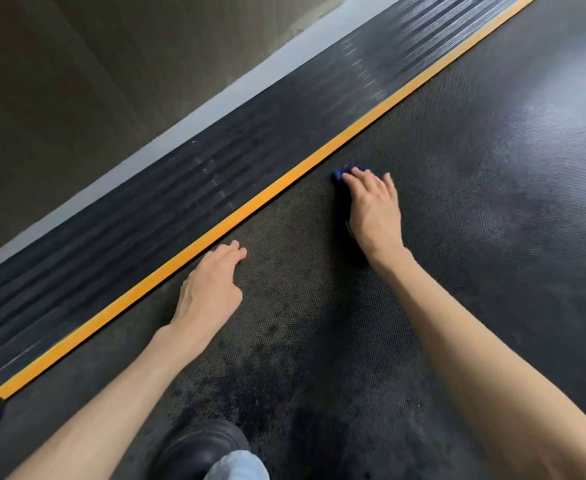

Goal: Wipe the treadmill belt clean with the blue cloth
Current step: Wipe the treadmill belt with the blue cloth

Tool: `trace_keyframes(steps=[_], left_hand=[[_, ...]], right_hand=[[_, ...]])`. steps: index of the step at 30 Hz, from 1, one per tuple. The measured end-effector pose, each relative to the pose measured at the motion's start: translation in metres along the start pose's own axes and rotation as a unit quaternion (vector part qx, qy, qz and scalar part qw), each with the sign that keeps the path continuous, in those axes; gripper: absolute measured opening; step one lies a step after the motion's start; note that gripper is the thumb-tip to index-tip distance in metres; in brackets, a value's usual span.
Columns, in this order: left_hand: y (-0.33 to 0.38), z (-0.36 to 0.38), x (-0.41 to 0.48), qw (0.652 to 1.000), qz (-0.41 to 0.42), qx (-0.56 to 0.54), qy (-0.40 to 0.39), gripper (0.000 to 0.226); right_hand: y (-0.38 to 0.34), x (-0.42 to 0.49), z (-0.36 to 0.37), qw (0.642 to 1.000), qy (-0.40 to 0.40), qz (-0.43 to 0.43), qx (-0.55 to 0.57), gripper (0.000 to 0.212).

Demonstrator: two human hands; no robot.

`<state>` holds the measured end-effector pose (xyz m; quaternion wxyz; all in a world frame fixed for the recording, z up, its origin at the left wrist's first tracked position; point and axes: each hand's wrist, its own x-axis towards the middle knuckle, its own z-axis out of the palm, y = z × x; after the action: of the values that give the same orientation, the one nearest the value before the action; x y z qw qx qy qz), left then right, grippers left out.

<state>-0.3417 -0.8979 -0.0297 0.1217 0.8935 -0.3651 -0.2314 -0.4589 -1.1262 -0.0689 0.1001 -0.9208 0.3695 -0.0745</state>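
The dark, dimpled treadmill belt [457,202] fills the middle and right of the head view, with dull dusty patches near me. My right hand [374,206] lies palm down on the blue cloth [341,172], fingers straight, pressing it onto the belt close to the orange stripe; only a small corner of the cloth shows past my fingertips. My left hand [208,289] rests flat on the belt beside the stripe, fingers straight, holding nothing.
An orange stripe [215,233] runs diagonally along the belt's left edge. Beyond it is the ribbed black side rail [146,216], then a grey strip and brown floor [59,81]. My black shoe [201,448] stands on the belt at the bottom.
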Motion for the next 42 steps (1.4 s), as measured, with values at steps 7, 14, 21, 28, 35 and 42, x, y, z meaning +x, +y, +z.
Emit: trace_keyframes(steps=[7, 14, 21, 28, 35, 42], left_hand=[[0.002, -0.001, 0.0, 1.0, 0.004, 0.001, 0.016, 0.061], [0.007, 0.002, 0.002, 0.999, 0.001, 0.028, 0.023, 0.056], [0.021, 0.004, 0.005, 0.989, 0.017, 0.126, 0.07, 0.031], [0.022, -0.003, 0.008, 0.992, 0.011, 0.12, 0.036, 0.033], [0.026, -0.005, 0.011, 0.991, 0.002, 0.131, 0.026, 0.029], [0.013, -0.003, 0.006, 0.997, 0.004, 0.076, -0.001, 0.047]], right_hand=[[-0.007, -0.006, 0.003, 0.997, 0.057, 0.044, 0.037, 0.052], [-0.003, -0.013, -0.017, 0.993, 0.065, 0.088, 0.041, 0.047], [-0.04, -0.038, -0.026, 0.96, -0.022, 0.077, 0.27, 0.047], [-0.013, -0.041, -0.038, 0.982, 0.17, 0.081, 0.029, 0.056], [-0.026, -0.046, 0.008, 0.99, -0.034, -0.13, -0.04, 0.05], [0.031, -0.022, -0.011, 0.989, -0.029, 0.012, 0.146, 0.054]])
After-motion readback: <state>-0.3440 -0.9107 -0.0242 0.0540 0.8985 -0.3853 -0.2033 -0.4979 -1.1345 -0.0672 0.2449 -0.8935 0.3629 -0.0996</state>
